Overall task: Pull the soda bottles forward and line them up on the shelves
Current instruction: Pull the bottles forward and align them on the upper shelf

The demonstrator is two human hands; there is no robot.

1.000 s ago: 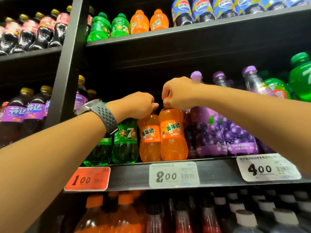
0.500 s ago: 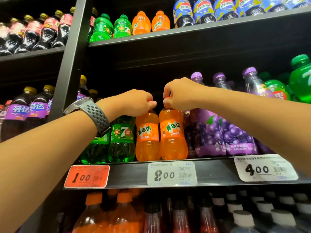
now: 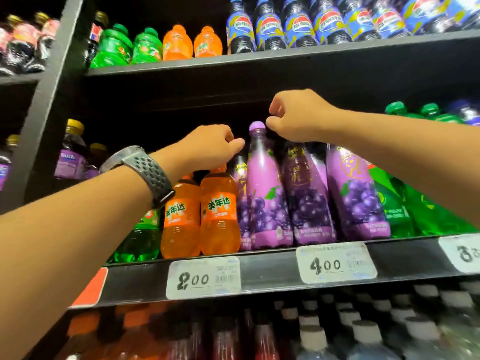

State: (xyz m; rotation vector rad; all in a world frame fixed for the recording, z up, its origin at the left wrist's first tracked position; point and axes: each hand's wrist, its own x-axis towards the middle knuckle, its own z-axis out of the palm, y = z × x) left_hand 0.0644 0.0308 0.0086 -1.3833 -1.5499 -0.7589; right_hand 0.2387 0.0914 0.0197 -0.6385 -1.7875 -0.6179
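In the head view, the middle shelf (image 3: 272, 271) is seen from below. Two orange soda bottles (image 3: 219, 216) are stood side by side at its front edge, and grape soda bottles (image 3: 267, 203) are lined up just to their right. The left hand (image 3: 210, 149), with a grey watch (image 3: 145, 167) worn on its wrist, is held over the orange bottles' tops. Its fingers are curled in narrowly, and whether anything is gripped cannot be told. The right hand (image 3: 298, 118) is held over the grape bottles, fingers likewise curled, with the thumb just beside the purple cap (image 3: 257, 125) of the leftmost front one. Whether it grips anything cannot be told. White price tags (image 3: 204, 278) are fixed along the shelf edge.
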